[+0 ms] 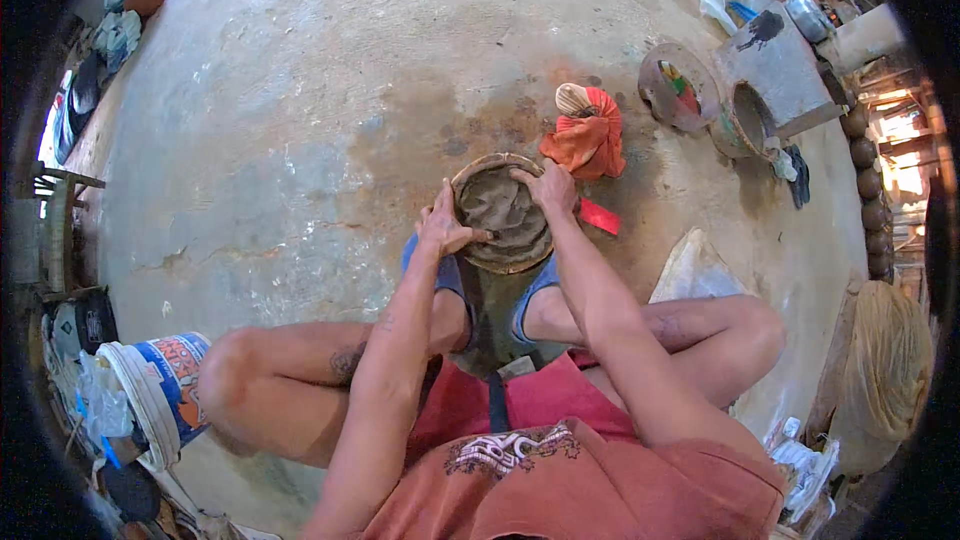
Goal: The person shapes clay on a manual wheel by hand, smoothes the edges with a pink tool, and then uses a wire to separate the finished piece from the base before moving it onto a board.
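Note:
A round, shallow bowl (480, 262) with a tan rim sits between my feet on the floor. Grey-brown wet clay (497, 202) lines its inside, with an uneven, ridged surface. My left hand (445, 227) is closed round the left rim, fingers outside and thumb reaching onto the clay. On the upper right rim, my right hand (547, 190) grips in the same way, its thumb over the inner edge. Just beyond the right hand stands an orange-red cloth bundle (590, 138) with a pale, rounded top. A flat red piece (599, 218) lies beside my right wrist.
Damp brown patches (420, 130) mark the concrete floor. At the far right are a round basin (660, 90), a pot (738, 130) and a grey block (785, 75). A white sack (697, 265) lies by my right knee, and a bucket (165, 380) stands by my left knee.

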Action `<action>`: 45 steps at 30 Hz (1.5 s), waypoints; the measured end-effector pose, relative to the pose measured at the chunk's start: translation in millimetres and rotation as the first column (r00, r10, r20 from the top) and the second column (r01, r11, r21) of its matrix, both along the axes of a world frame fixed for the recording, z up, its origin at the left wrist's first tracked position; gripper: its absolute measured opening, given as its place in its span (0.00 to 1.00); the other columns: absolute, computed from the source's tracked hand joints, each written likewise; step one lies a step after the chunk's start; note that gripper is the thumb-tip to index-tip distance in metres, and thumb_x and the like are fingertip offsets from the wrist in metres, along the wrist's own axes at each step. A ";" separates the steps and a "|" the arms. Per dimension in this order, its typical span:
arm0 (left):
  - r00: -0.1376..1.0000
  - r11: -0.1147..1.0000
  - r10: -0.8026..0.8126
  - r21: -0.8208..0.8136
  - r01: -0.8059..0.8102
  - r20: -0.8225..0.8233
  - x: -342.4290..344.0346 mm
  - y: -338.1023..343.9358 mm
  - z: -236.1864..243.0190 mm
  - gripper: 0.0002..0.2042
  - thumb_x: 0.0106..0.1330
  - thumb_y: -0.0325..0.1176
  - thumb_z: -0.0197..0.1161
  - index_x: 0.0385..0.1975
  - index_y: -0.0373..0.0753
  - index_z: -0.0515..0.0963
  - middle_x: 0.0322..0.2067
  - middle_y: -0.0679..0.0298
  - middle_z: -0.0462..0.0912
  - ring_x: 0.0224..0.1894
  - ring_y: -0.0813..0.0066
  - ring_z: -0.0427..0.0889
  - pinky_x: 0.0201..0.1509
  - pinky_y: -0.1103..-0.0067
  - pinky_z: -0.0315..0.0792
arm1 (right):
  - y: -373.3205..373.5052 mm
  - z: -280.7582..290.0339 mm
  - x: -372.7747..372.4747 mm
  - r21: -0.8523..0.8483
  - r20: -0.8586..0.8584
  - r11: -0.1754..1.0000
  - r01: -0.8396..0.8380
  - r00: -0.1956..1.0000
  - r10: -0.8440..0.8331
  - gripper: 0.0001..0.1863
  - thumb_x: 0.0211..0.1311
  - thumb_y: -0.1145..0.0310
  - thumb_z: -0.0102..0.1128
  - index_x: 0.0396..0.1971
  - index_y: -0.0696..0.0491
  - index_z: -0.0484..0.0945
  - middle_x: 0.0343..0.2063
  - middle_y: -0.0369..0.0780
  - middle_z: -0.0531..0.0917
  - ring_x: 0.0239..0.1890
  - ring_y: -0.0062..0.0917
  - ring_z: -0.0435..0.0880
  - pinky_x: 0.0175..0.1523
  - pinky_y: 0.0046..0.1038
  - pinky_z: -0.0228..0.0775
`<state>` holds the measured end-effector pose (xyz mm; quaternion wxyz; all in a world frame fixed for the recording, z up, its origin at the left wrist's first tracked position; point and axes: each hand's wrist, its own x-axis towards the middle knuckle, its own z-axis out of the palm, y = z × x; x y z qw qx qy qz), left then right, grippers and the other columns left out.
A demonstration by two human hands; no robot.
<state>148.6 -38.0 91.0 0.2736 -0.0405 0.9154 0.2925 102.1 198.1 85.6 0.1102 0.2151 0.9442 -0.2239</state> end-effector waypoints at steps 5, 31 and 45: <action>0.999 0.997 0.016 0.077 -0.019 0.037 -0.2 -2.7 -12.1 0.72 0.37 0.59 0.83 0.82 0.44 0.42 0.78 0.57 0.58 0.76 0.44 0.60 0.78 0.56 0.59 | 20.9 -19.4 -17.1 -0.032 0.095 0.978 -0.206 0.973 0.208 0.42 0.53 0.34 0.72 0.58 0.52 0.80 0.60 0.52 0.81 0.61 0.47 0.81 0.66 0.47 0.71; 0.847 0.903 -0.418 -0.252 0.348 -0.329 -35.9 27.8 -7.6 0.52 0.58 0.77 0.58 0.79 0.50 0.58 0.81 0.73 0.50 0.83 0.48 0.41 0.77 0.32 0.39 | -4.7 -22.2 0.7 0.412 -0.041 0.562 -0.717 0.602 0.797 0.37 0.75 0.43 0.49 0.78 0.42 0.59 0.81 0.27 0.53 0.82 0.48 0.40 0.74 0.76 0.35; 0.753 0.835 -0.523 -0.420 0.356 -0.400 -11.7 40.2 -4.8 0.54 0.60 0.78 0.53 0.81 0.47 0.53 0.82 0.73 0.45 0.83 0.50 0.38 0.78 0.35 0.33 | 1.0 -15.8 18.6 0.509 0.039 0.429 -0.746 0.518 0.855 0.37 0.74 0.40 0.46 0.78 0.41 0.60 0.81 0.28 0.54 0.82 0.49 0.43 0.72 0.78 0.34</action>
